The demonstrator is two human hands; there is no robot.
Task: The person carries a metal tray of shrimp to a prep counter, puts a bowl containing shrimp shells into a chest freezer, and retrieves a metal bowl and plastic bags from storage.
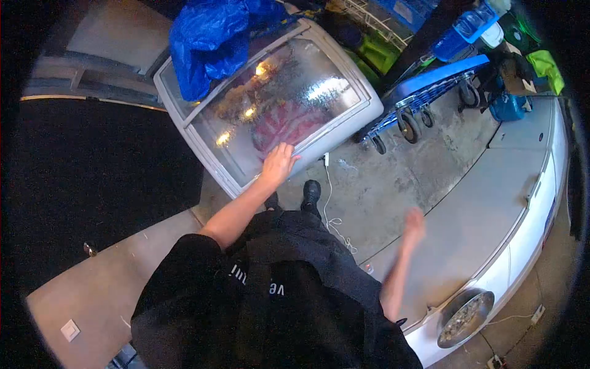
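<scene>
A chest freezer (239,183) with a pale frame stands in front of me. Its glass lid (295,86) is misted and reflects lights; something reddish shows blurred beneath it. My left hand (279,163) rests at the lid's near edge, fingers curled over the rim and thumb pointing right. To the right, my right hand (415,224) hangs in the air above the floor beside a long grey-topped white unit (479,197). Motion smears its fingers, and I see nothing in it. A crumpled blue plastic bag (206,43) lies on the freezer's far left corner.
A blue wheeled trolley (430,86) leans right of the freezer. A white cable (332,215) runs across the floor near my shoes (311,192). A metal bowl (465,318) with pale bits sits at lower right. A grey bench (117,261) lies left.
</scene>
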